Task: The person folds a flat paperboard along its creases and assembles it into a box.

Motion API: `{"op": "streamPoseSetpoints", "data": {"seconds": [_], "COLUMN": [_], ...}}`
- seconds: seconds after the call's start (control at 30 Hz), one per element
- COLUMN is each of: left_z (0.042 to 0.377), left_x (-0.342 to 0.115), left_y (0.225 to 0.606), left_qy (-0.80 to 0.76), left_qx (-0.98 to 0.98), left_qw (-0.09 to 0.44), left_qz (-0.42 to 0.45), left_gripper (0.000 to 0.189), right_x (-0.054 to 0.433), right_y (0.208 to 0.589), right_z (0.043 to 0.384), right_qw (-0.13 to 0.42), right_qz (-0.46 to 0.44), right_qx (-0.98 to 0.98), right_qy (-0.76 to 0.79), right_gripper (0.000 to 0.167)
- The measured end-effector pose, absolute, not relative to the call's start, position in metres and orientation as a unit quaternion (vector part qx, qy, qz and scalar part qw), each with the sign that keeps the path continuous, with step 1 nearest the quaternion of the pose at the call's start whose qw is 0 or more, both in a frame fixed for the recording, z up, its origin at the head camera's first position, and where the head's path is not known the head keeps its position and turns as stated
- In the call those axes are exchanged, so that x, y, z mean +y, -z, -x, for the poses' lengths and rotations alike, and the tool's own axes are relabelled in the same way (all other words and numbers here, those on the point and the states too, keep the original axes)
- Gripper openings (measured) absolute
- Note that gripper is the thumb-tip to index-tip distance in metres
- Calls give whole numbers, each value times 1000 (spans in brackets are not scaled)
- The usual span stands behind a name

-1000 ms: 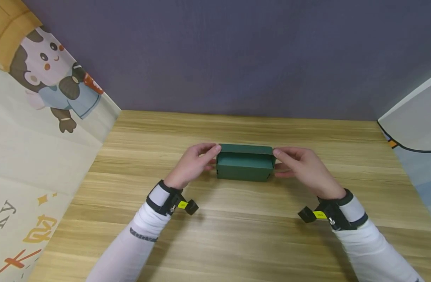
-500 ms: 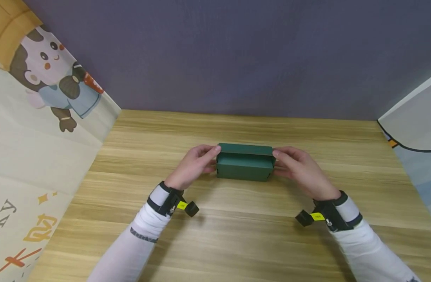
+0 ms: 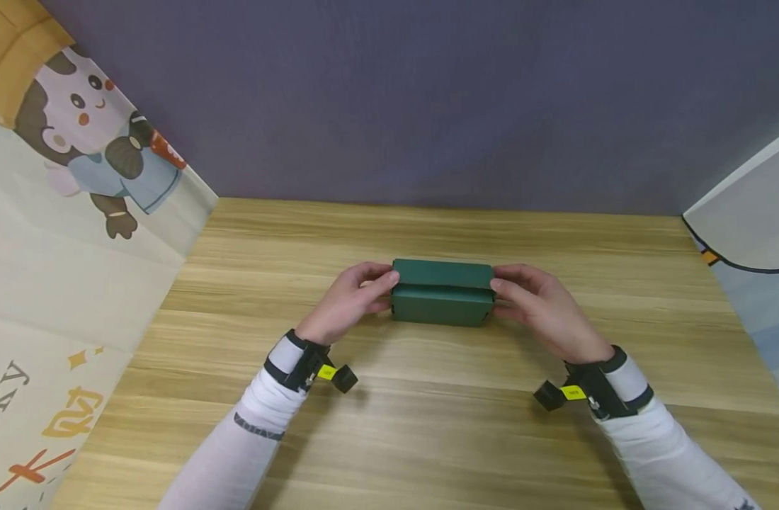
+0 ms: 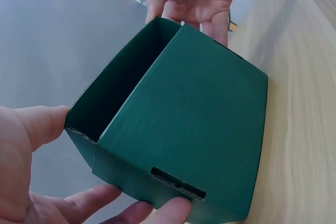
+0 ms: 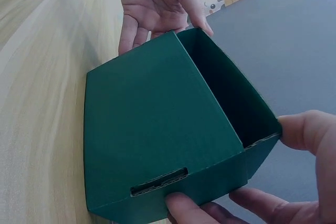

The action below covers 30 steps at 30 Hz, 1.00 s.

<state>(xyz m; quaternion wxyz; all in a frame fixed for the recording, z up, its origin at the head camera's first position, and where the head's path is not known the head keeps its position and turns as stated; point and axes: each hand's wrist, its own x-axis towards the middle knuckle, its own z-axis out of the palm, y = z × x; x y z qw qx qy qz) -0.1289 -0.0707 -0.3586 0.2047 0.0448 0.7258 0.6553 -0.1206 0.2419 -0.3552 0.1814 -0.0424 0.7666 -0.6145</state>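
A small green cardboard box (image 3: 442, 309) stands on the wooden table, its long front wall toward me. Its hinged lid (image 3: 442, 273) is tilted down over the top, and a dark gap runs along the front edge in both wrist views. At the left end, my left hand (image 3: 351, 297) holds the box, thumb on the lid's front corner and fingers along the end wall. My right hand (image 3: 545, 312) grips the opposite end in the same way. A slot (image 4: 178, 183) shows low on the box near the left fingers. The inside is dark.
The wood-grain table (image 3: 428, 439) stretches around the box. Behind it rises a dark blue-grey backdrop (image 3: 428, 106). A printed cloth (image 3: 58, 283) with a cartoon figure hangs on the left, and another pale panel (image 3: 753, 212) on the right.
The lid has swung down toward the front, narrowing the opening, with both thumbs following its front edge. The right wrist has shifted slightly left; the box has stayed in place.
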Motion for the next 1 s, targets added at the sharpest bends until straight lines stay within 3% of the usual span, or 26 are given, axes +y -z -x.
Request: {"op": "streamPoseSetpoints", "data": {"seconds": [1.0], "left_z": [129], "left_x": [-75], "left_y": [366], "left_qy": [-648], "left_qx": [733], "left_qw": [201], "left_qz": [-58], "left_gripper": [53], "right_x": [247], "right_y": [367], "right_z": [121], "right_qw": [161], "right_qz": [77], "right_qx": [789], "right_qy": [588], "right_gripper": [62]}}
